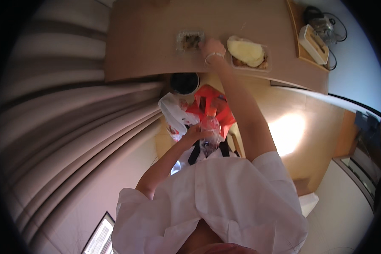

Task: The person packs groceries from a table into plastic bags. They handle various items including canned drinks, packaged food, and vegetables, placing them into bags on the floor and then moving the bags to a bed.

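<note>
My left hand [193, 136] grips a clear plastic bottle [210, 130] with an orange cap, held upright in front of my white shirt. Over the table [139, 57], my right hand [213, 47] reaches out with its fingers bent, a pale band around the wrist. Its fingertips are at the right edge of a small clear container [190, 42] with dark food in it. Blur hides whether they touch or grip anything. To the right of this hand sits a larger clear plastic tray [268, 65], holding a pale yellow flat piece of food [246, 51] over browner food.
A wooden tray [292, 27] at the right carries a white tissue box [314, 43] and an electric kettle [324, 27]. Below the table edge are a dark round bin [184, 83], a red bag [206, 95] and a white plastic bag [176, 109]. Curtains [66, 117] hang along the left.
</note>
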`<state>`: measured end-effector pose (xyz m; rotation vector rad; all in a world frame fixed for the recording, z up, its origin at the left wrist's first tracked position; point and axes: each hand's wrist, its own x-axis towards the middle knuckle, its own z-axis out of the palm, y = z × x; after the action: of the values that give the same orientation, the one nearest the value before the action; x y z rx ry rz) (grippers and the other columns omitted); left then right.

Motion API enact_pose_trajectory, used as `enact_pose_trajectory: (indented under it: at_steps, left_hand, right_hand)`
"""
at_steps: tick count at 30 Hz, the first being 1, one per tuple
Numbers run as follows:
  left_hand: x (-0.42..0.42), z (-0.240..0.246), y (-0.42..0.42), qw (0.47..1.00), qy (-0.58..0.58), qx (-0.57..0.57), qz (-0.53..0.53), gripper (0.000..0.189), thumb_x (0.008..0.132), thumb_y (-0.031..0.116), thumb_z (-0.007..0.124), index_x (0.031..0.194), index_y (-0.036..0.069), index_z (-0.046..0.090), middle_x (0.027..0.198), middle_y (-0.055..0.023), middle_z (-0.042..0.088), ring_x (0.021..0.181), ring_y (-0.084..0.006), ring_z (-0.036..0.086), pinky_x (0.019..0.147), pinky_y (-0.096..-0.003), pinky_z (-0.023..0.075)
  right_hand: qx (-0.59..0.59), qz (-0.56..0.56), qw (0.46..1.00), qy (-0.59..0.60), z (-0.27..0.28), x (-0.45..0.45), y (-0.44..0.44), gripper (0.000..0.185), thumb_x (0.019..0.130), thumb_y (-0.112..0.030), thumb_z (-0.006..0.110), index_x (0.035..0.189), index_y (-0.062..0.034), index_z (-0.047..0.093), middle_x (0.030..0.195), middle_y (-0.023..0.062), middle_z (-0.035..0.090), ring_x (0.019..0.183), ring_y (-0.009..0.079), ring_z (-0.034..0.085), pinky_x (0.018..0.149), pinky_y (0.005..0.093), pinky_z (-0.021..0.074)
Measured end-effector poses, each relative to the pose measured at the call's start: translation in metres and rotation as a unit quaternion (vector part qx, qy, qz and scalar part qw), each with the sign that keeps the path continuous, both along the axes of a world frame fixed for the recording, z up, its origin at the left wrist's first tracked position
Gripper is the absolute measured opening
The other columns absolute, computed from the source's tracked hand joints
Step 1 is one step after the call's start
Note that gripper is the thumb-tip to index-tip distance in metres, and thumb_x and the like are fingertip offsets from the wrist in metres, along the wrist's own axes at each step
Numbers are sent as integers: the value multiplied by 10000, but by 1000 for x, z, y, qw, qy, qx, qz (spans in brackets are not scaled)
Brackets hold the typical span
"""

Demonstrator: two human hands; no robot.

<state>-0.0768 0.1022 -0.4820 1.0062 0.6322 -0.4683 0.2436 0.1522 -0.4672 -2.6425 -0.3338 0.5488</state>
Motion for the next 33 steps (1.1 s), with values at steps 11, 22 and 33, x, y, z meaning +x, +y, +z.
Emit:
enact_pose_trajectory:
  at_steps: [11,22,33]
  left_hand:
    - [15,-59,59,978,-20,-189,83,317,840,152,662,1117,20,582,1107,-79,635,1016,-168,615,915,-324,477]
    - [41,-49,82,984,39,-162,-68,472,889,437,578,1204,95,494,981,-17,594,825,-175,589,854,-432,507]
    - [79,-50,90,966,17,-86,-242,435,941,332,443,1250,27,470,1111,-113,598,993,-237,621,830,-414,545]
  right_hand:
    - [234,-60,970,34,-8,-71,-187,288,842,-313,629,848,-26,609,794,189,665,721,326,669,643,409,530]
    - [126,-277,952,37,-31,-275,-196,301,781,-285,596,895,-13,533,768,179,642,687,342,651,638,460,513]
    - [234,-334,909,87,-26,-318,-182,378,816,-408,623,865,-39,556,758,150,644,724,347,638,650,447,500]
